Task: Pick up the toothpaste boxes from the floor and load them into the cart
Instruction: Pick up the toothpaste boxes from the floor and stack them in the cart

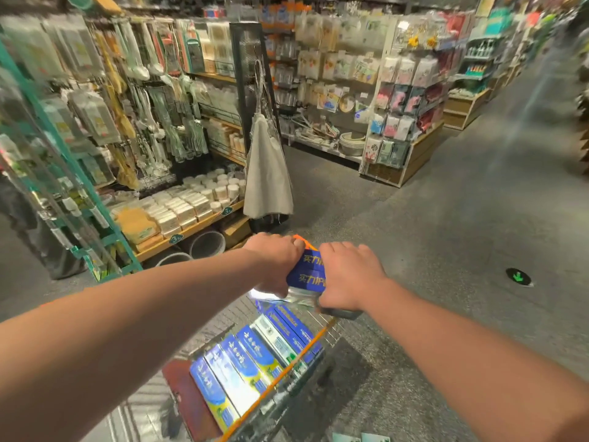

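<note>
Loading is at the placing step: both hands hold one bundle of blue toothpaste boxes (309, 272) above the far end of the wire cart (322, 334). The left hand (274, 262) has its fingers curled over the bundle's left side, and the right hand (348, 275) grips the right side, thumb tucked beneath. Below, a row of toothpaste boxes (242, 362) already lies packed side by side along the cart's orange-rimmed right edge. The next move seems to call for lowering the bundle into the free space at the far end, keeping it level so it seats against the packed row. Two pale packs (361, 438) show at the frame's bottom edge on the floor (446, 237), possibly more boxes to collect, though too little shows to tell.
</note>
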Motion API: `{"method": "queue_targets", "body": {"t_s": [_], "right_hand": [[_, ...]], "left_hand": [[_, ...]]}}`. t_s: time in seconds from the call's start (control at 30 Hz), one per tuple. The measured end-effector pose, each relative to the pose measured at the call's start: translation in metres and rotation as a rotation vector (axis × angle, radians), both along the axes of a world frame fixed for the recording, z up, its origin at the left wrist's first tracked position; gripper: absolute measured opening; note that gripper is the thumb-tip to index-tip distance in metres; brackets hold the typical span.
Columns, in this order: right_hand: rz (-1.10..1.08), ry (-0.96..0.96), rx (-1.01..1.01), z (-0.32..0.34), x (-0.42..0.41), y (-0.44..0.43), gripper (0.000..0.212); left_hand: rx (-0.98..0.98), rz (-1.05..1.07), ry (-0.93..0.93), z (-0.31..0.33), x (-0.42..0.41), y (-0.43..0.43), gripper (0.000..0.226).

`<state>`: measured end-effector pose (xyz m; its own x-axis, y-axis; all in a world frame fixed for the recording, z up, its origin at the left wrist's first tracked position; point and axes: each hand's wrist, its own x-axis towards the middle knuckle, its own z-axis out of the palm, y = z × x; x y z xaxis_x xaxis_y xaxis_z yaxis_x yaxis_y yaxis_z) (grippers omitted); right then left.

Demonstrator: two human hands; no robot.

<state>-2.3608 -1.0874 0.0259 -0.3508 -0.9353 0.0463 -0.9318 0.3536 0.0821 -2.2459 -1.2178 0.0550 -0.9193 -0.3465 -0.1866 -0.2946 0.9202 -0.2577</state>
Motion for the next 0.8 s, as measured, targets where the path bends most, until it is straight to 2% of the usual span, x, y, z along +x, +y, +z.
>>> {"method": "queue_targets", "body": {"t_s": [0.13, 0.27, 0.47, 0.8], "right_hand": [[-0.033, -0.035, -0.025, -0.023, -0.034, -0.067, 0.068], [-0.119, -0.104, -0.018, -0.064, -0.066, -0.121, 0.075], [-0.227, -0.146, 0.028, -0.151, -0.098, -0.160, 0.068], [-0.354, -0.191, 0.273, -0.288, -0.128, -0.191, 0.088]], "left_hand": [[0.016, -0.002, 0.002, -0.020, -0.039, -0.067, 0.071], [-0.011, -0.050, -0.015, -0.057, -0.083, -0.125, 0.070], [0.016, -0.171, -0.070, -0.150, -0.133, -0.181, 0.067], [0.135, -0.277, -0.182, -0.309, -0.182, -0.218, 0.072]]}}
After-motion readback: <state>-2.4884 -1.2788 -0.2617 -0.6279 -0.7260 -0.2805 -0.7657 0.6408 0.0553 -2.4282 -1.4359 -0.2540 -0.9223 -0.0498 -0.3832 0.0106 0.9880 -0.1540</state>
